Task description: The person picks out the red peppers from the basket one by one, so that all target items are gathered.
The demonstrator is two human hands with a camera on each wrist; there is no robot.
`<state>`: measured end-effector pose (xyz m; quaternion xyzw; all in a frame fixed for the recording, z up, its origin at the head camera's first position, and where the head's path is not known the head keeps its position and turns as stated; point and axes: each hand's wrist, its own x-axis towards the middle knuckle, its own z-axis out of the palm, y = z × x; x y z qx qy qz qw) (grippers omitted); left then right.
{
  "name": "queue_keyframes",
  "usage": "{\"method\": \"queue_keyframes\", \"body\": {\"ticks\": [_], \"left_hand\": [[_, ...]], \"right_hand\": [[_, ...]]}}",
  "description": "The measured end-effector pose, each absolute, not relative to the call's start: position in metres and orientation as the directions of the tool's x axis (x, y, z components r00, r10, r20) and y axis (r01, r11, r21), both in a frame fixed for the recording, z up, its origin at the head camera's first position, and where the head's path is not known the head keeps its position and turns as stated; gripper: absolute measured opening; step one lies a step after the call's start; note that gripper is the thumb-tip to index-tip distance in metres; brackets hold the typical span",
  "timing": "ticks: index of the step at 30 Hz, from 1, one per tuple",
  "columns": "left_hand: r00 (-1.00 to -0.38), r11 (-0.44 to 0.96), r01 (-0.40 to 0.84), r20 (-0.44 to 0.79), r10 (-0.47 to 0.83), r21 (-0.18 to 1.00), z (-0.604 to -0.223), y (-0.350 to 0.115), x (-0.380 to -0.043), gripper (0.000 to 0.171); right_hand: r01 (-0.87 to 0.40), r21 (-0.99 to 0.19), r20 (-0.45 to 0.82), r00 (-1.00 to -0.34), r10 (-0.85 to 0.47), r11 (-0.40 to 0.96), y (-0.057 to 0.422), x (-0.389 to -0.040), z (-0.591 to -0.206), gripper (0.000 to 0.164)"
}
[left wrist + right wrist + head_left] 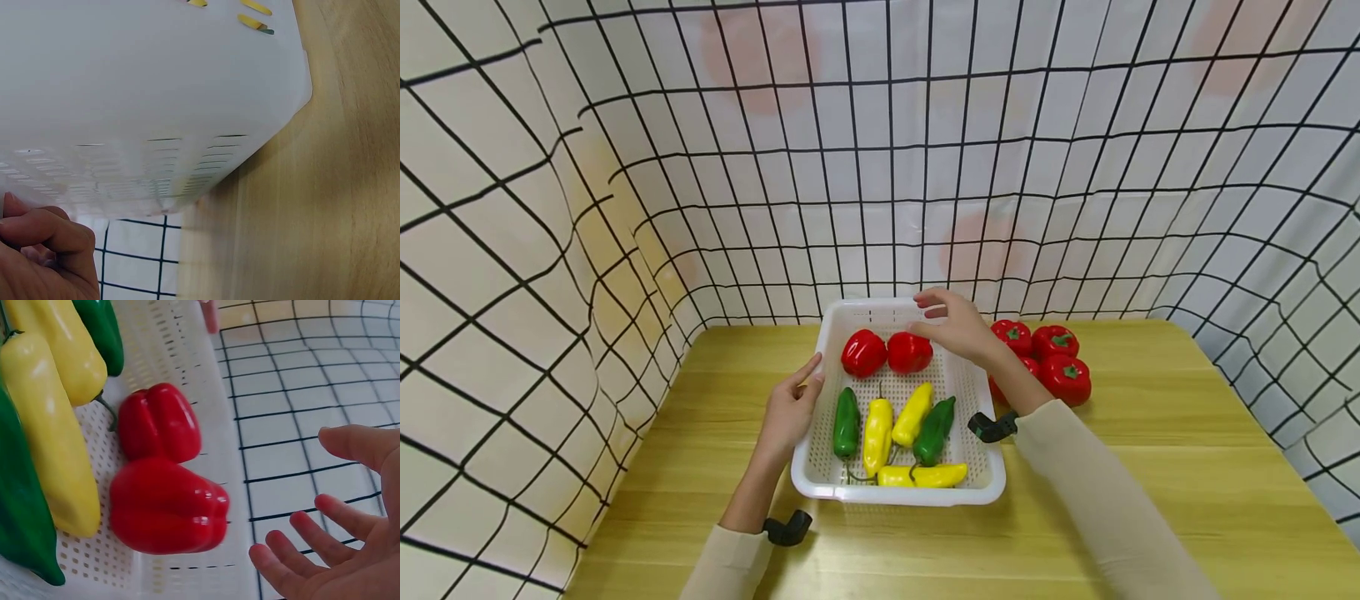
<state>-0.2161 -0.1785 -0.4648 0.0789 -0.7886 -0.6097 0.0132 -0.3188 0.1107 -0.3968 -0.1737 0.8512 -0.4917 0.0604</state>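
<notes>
The left hand (792,408) holds the side of the white basket (898,496). The right hand (960,329) is empty, fingers spread. Just left of it, two red peppers (910,353) sit in the basket. More red peppers (1066,381) sit on the table (1187,442), right of that hand.

White, black-gridded sheeting walls (910,175) at back and both sides; faint pink round patches (760,58). Yellowish wood-grain tabletop (1165,417) below, faintly glossy.

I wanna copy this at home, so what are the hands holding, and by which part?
The left hand holds the white basket by the rim on its left side. The right hand holds nothing.
</notes>
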Motion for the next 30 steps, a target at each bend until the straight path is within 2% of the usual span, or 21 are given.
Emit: {"method": "queue_keyframes", "body": {"ticks": [7, 19, 23, 30], "left_hand": [[-0.988, 0.238, -0.103, -0.071, -0.140, 0.966, -0.467, -0.179, -0.217, 0.043], [-0.989, 0.237, -0.097, -0.067, -0.132, 0.967, -0.465, -0.179, -0.216, 0.043], [-0.990, 0.241, -0.093, -0.062, -0.130, 0.966, -0.466, -0.179, -0.216, 0.043], [-0.990, 0.242, -0.089, -0.058, -0.130, 0.966, -0.467, -0.179, -0.217, 0.044]], "right_hand": [[-0.192, -0.839, -0.012, -0.928, -0.371, 0.509, 0.097, -0.337, -0.417, 0.061], [-0.273, -0.720, 0.000, -0.920, -0.393, 0.639, 0.093, -0.345, -0.441, 0.072], [-0.257, -0.685, -0.031, -0.925, -0.379, 0.682, 0.091, -0.343, -0.444, 0.066], [-0.175, -0.731, -0.123, -0.917, -0.379, 0.659, 0.093, -0.338, -0.443, 0.056]]}}
